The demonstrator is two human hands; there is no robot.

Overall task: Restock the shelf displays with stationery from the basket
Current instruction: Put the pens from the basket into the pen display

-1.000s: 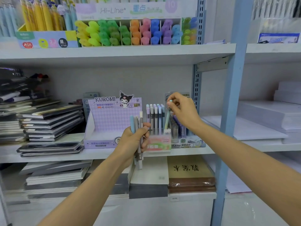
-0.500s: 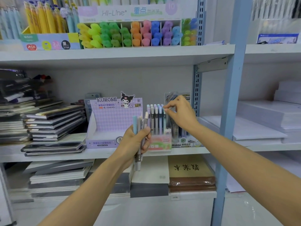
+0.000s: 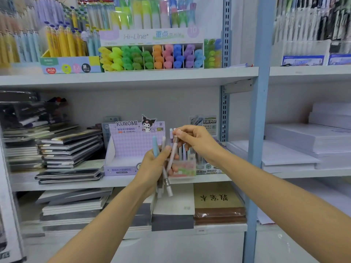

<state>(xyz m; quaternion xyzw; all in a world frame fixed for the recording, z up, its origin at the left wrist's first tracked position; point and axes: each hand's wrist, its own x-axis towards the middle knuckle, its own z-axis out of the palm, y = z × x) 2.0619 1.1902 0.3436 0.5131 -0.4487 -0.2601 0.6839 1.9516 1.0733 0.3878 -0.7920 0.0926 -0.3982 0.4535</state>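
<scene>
My left hand (image 3: 155,166) grips a small bunch of pastel pens (image 3: 164,173) upright in front of the middle shelf. My right hand (image 3: 195,141) pinches the top of one pinkish pen (image 3: 173,152) from that bunch, between thumb and fingers. Directly behind both hands stands the pen display box (image 3: 185,168) with several pastel pens standing in it, partly hidden by my hands. The basket is out of view.
A purple Kuromi display box (image 3: 131,149) sits left of the pen box. Stacked notebooks (image 3: 70,149) fill the shelf's left. Highlighters (image 3: 152,56) line the upper shelf. A blue upright post (image 3: 260,111) stands to the right, with white paper reams (image 3: 307,141) beyond.
My right hand left the display box and came left to the bunch in my left hand, where it now pinches one pen. The view tilted upward slightly.
</scene>
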